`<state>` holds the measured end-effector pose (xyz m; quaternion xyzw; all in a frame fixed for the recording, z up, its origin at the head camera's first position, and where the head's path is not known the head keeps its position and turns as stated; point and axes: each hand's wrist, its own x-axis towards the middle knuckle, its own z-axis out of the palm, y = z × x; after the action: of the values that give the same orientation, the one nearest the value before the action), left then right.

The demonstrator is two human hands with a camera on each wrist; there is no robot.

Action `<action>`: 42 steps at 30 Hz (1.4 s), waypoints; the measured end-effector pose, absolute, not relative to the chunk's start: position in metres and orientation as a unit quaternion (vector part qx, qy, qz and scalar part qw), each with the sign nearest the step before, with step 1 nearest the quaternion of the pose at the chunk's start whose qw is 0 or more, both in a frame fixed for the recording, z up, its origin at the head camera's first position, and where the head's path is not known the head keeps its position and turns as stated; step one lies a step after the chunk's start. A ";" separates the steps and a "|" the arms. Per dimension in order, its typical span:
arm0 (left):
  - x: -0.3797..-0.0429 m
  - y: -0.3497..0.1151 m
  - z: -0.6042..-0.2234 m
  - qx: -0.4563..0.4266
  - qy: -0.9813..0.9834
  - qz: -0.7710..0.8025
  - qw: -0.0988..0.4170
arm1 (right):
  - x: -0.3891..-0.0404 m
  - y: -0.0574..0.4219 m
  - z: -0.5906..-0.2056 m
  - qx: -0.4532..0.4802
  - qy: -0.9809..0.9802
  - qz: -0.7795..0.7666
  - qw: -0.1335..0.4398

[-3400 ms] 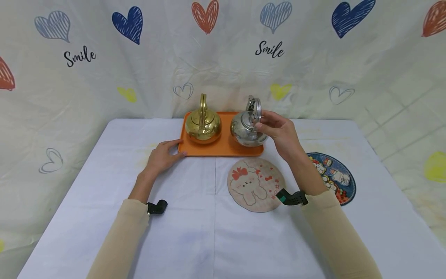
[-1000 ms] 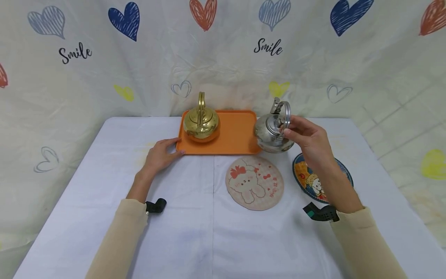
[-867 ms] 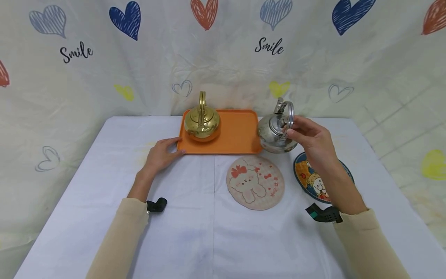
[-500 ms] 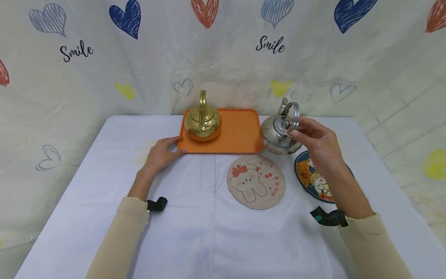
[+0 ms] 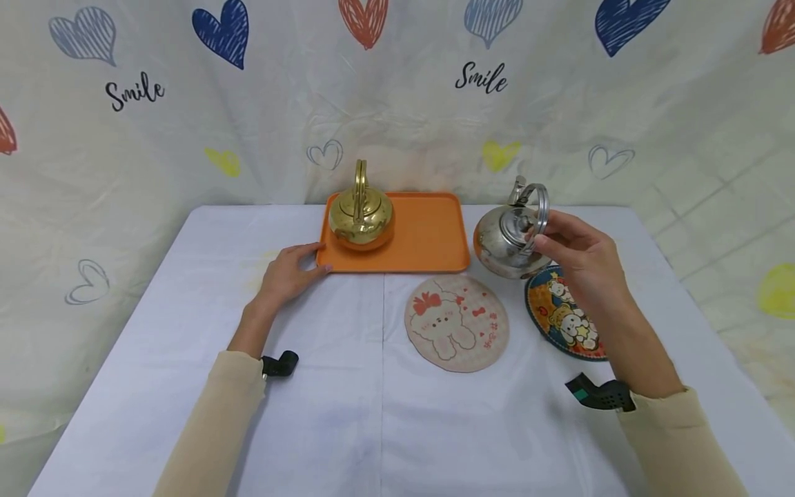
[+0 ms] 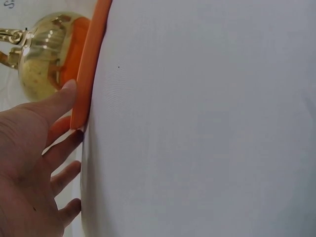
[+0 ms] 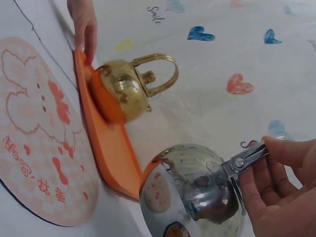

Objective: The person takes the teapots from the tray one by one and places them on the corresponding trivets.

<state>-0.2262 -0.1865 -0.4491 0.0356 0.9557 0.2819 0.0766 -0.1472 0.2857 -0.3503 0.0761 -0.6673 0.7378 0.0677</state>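
Right hand (image 5: pixel 586 266) pinches the silver kettle (image 5: pixel 499 243) by its handle (image 5: pixel 544 207); left hand (image 5: pixel 288 276), fingers spread, grips the orange tray (image 5: pixel 428 238) cornerwise. Too weak a pinch could let the kettle pivot or drop.

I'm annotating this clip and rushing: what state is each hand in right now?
Left hand: closed on one corner of the orange tray.
Right hand: closed, holding the silver kettle by its handle.

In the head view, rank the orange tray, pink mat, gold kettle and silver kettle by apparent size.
1. Orange tray
2. Pink mat
3. Silver kettle
4. Gold kettle
Whether the kettles truly differ is unsure: the silver one may be nearer the camera.
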 end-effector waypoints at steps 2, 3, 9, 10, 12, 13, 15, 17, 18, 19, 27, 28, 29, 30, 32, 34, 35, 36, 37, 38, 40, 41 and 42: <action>-0.226 -0.186 -0.449 0.035 0.956 0.282 0.076 | -0.146 0.287 -0.350 0.077 -0.667 0.739 0.066; -0.226 -0.187 -0.448 0.035 0.956 0.282 0.075 | -0.146 0.289 -0.351 0.076 -0.666 0.739 0.065; -0.226 -0.185 -0.448 0.036 0.957 0.280 0.074 | -0.142 0.295 -0.350 0.054 -0.667 0.741 0.061; -0.226 -0.185 -0.448 0.037 0.957 0.279 0.074 | -0.141 0.296 -0.349 0.049 -0.668 0.740 0.061; -0.226 -0.184 -0.446 0.038 0.956 0.280 0.075 | -0.141 0.298 -0.348 0.047 -0.664 0.744 0.062; -0.225 -0.184 -0.446 0.038 0.956 0.281 0.075 | -0.141 0.299 -0.348 0.049 -0.661 0.746 0.063; -0.225 -0.184 -0.446 0.036 0.956 0.282 0.075 | -0.140 0.300 -0.348 0.058 -0.652 0.753 0.063; -0.225 -0.184 -0.446 0.035 0.955 0.283 0.076 | -0.140 0.302 -0.348 0.071 -0.639 0.763 0.063; -0.225 -0.185 -0.447 0.034 0.955 0.283 0.077 | -0.139 0.303 -0.349 0.074 -0.638 0.763 0.063; -0.225 -0.185 -0.447 0.034 0.956 0.282 0.077 | -0.139 0.303 -0.349 0.076 -0.639 0.763 0.062; -0.226 -0.185 -0.449 0.038 0.956 0.281 0.070 | -0.135 0.310 -0.348 0.060 -0.653 0.752 0.071; -0.226 -0.185 -0.449 0.038 0.956 0.281 0.071 | -0.135 0.311 -0.347 0.060 -0.653 0.752 0.072; -0.226 -0.184 -0.449 0.037 0.956 0.281 0.072 | -0.135 0.312 -0.347 0.062 -0.652 0.752 0.071; -0.226 -0.184 -0.448 0.036 0.956 0.281 0.074 | -0.134 0.313 -0.347 0.064 -0.651 0.753 0.071; -0.225 -0.184 -0.448 0.033 0.956 0.281 0.076 | -0.134 0.315 -0.347 0.069 -0.646 0.757 0.071; -0.225 -0.184 -0.447 0.033 0.956 0.281 0.078 | -0.133 0.317 -0.348 0.074 -0.640 0.762 0.070; -0.225 -0.184 -0.447 0.032 0.956 0.281 0.078 | -0.133 0.318 -0.348 0.074 -0.639 0.763 0.070; -0.225 -0.184 -0.447 0.032 0.956 0.281 0.078 | -0.132 0.319 -0.349 0.074 -0.637 0.765 0.069; -0.225 -0.184 -0.447 0.033 0.956 0.281 0.078 | -0.132 0.321 -0.349 0.074 -0.635 0.766 0.069; -0.225 -0.184 -0.447 0.033 0.956 0.281 0.078 | -0.131 0.322 -0.350 0.072 -0.634 0.767 0.069; -0.225 -0.184 -0.447 0.034 0.956 0.282 0.078 | -0.130 0.325 -0.350 0.066 -0.635 0.767 0.070; -0.225 -0.184 -0.448 0.035 0.956 0.281 0.078 | -0.130 0.327 -0.350 0.065 -0.633 0.768 0.071; -0.225 -0.184 -0.448 0.035 0.956 0.281 0.079 | -0.129 0.328 -0.351 0.065 -0.631 0.770 0.071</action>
<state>-0.2254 -0.1838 -0.4479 0.0349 0.9557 0.2814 0.0788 -0.1290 0.3283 -0.3507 0.0646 -0.6306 0.7701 0.0708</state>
